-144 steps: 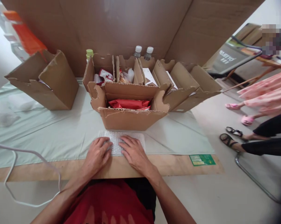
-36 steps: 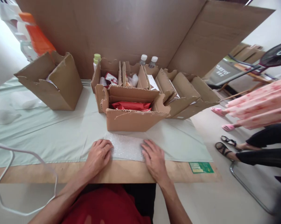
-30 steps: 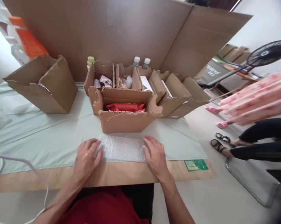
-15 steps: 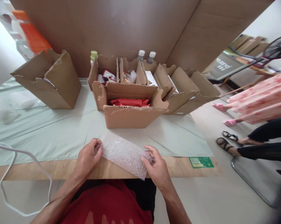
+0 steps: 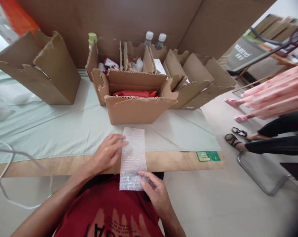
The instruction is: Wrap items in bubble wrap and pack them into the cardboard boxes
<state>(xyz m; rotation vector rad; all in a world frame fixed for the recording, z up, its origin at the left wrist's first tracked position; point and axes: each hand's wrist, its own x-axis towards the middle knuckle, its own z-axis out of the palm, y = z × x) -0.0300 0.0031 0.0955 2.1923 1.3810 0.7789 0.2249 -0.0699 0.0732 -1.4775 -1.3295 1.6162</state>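
A strip of bubble wrap (image 5: pixel 133 154) lies lengthwise over the table's front edge, its near end sticking out above my lap. My left hand (image 5: pixel 109 153) is at its left side, fingers spread, with the fingertips at the upper part of the strip. My right hand (image 5: pixel 155 191) holds the near end at its right edge between thumb and fingers. Beyond the strip stands a cardboard box (image 5: pixel 139 110) with a red packet (image 5: pixel 136 93) inside.
Behind are several open cardboard boxes (image 5: pixel 195 79) and two white-capped bottles (image 5: pixel 161 39). Another box (image 5: pixel 57 72) stands at the left. A white cable (image 5: pixel 5 191) hangs at the lower left. Two people's legs (image 5: pixel 282 131) show at the right.
The bubble wrap has turned from slanting sideways to pointing away from me. My left hand has let go and spread its fingers; my right hand has moved to the near end.
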